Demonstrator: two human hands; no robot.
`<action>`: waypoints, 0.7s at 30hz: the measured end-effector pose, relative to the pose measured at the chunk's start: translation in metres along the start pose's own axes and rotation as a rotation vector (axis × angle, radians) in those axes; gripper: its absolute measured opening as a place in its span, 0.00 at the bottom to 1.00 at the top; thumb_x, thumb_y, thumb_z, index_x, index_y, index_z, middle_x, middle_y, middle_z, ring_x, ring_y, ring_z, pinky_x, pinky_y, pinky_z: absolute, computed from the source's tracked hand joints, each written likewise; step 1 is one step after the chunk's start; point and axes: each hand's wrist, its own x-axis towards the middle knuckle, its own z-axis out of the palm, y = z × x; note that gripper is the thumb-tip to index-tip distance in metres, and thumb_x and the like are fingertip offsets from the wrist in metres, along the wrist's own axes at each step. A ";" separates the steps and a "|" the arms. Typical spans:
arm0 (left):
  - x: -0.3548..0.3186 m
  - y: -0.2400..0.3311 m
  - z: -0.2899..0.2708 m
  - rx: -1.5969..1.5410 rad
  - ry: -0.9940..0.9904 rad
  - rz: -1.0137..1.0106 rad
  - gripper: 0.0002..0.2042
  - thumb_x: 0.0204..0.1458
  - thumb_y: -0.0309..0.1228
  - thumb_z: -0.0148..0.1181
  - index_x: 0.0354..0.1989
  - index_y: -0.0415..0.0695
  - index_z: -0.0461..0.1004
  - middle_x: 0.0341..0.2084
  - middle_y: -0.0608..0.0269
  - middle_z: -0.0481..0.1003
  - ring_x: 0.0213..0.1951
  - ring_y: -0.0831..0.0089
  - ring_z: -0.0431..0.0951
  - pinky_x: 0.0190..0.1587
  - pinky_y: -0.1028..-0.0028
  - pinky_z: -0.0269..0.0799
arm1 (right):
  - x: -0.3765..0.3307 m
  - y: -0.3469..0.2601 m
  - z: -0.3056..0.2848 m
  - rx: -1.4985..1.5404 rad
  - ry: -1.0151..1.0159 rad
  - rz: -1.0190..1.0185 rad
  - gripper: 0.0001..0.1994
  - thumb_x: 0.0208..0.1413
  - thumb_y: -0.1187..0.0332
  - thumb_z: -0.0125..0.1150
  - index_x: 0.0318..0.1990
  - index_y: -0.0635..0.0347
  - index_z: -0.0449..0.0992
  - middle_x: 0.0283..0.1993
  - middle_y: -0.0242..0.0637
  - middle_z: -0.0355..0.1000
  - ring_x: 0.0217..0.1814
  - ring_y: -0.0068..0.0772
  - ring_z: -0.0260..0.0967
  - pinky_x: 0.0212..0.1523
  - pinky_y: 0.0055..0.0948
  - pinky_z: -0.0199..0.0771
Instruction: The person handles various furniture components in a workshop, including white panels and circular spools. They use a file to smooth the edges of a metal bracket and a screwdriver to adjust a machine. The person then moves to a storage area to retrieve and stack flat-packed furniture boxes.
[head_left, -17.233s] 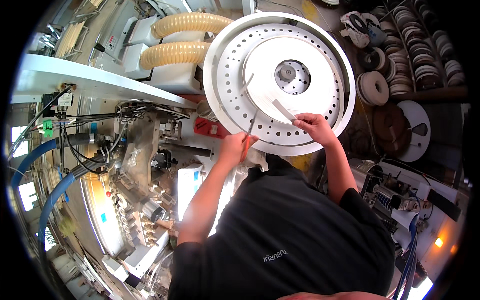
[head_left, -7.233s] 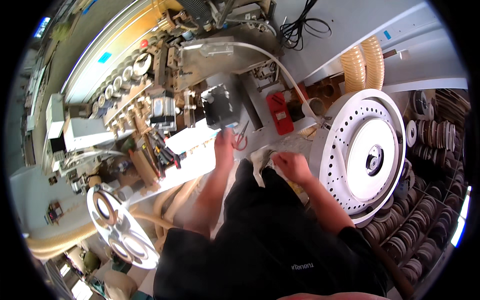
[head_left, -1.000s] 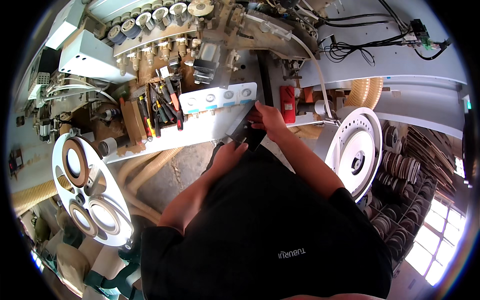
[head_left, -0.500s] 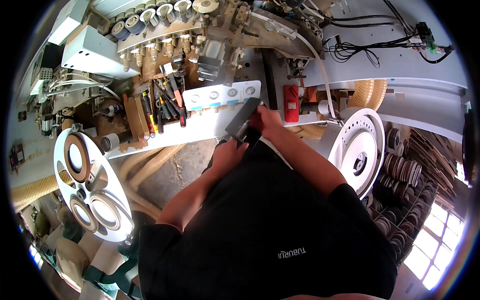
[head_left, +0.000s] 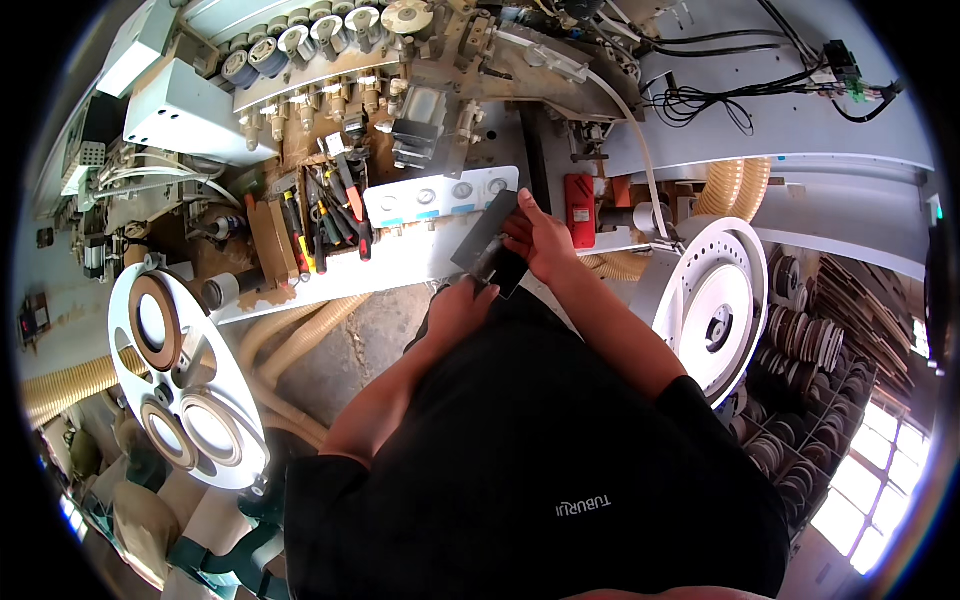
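Both my hands are closed on one flat dark plate [head_left: 487,240], held in the air just above the white worktop [head_left: 400,262] of the machine, below its pale panel with round dials [head_left: 440,197]. The plate is a thin rectangular sheet, dark grey to black, matte, tilted so that its upper corner points toward the panel. Its upper half looks slightly lighter than the lower half; I cannot tell whether it is one piece or two stacked.

My right hand [head_left: 540,243] grips the plate's right edge, thumb on the face. My left hand [head_left: 457,307] pinches the lower end from beneath.

To the left, red- and yellow-handled hand tools [head_left: 330,215] lie on the machine. A red block [head_left: 580,211] sits just right of the plate. A white perforated disc [head_left: 712,305] stands farther right.
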 end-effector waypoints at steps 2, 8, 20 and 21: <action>0.000 -0.001 0.002 -0.002 -0.002 0.003 0.25 0.61 0.53 0.57 0.36 0.37 0.76 0.27 0.40 0.80 0.35 0.39 0.81 0.40 0.45 0.75 | 0.008 0.007 -0.008 -0.029 0.003 0.004 0.24 0.63 0.47 0.66 0.55 0.57 0.77 0.50 0.32 0.79 0.50 0.27 0.78 0.39 0.29 0.81; -0.004 -0.005 0.005 -0.095 -0.067 -0.022 0.25 0.62 0.51 0.56 0.38 0.36 0.78 0.28 0.38 0.80 0.37 0.39 0.81 0.41 0.47 0.74 | -0.002 0.010 -0.014 -0.251 -0.060 0.006 0.16 0.67 0.55 0.62 0.49 0.59 0.78 0.43 0.32 0.80 0.43 0.27 0.80 0.36 0.28 0.80; -0.007 0.010 -0.018 -0.137 -0.159 -0.089 0.26 0.63 0.51 0.55 0.39 0.34 0.78 0.33 0.36 0.80 0.42 0.39 0.81 0.45 0.50 0.74 | -0.016 -0.010 -0.006 -0.420 -0.083 0.043 0.22 0.70 0.47 0.53 0.45 0.59 0.80 0.40 0.36 0.82 0.32 0.24 0.76 0.24 0.24 0.67; -0.007 0.015 -0.020 -0.134 -0.154 -0.074 0.26 0.63 0.51 0.55 0.39 0.34 0.78 0.33 0.36 0.80 0.42 0.39 0.81 0.45 0.50 0.74 | -0.014 -0.011 -0.007 -0.289 -0.054 0.062 0.22 0.70 0.46 0.53 0.45 0.58 0.80 0.41 0.35 0.82 0.33 0.23 0.75 0.23 0.23 0.65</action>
